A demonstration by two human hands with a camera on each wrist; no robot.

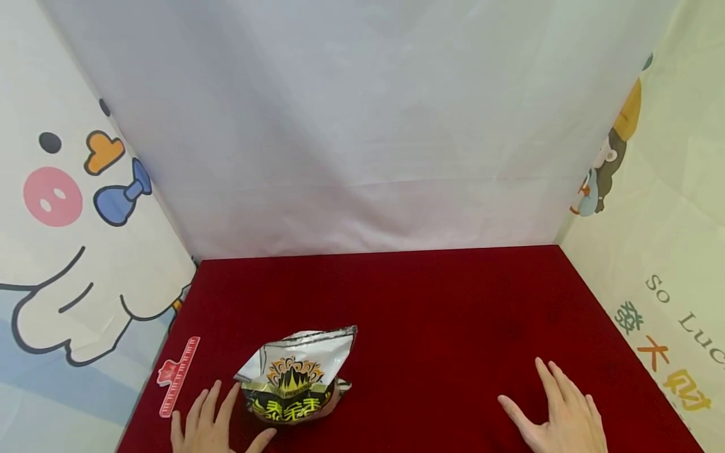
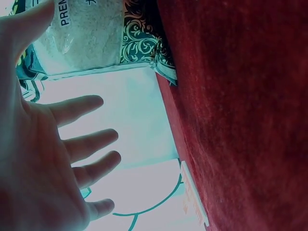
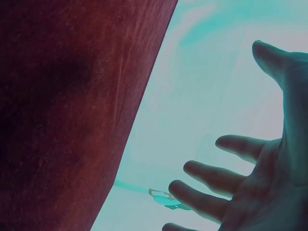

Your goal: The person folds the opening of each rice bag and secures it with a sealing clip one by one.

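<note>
A standing plastic bag of pale grains (image 1: 294, 377), which looks like rice, has a white top and a dark printed band with yellow characters. Its upper end is folded to a point on the right. My left hand (image 1: 206, 425) is just left of the bag, fingers spread and holding nothing. In the left wrist view the bag's clear side (image 2: 86, 38) shows beyond the thumb; whether they touch I cannot tell. Far to the right, my right hand (image 1: 561, 415) hovers over the red cloth with spread fingers, nothing in it.
A flat red strip (image 1: 180, 377) with white marks and a shaped tab lies left of the bag. Red cloth (image 1: 430, 327) covers the table. A plain pale curtain (image 1: 368, 126) closes the back, and printed curtains stand at both sides.
</note>
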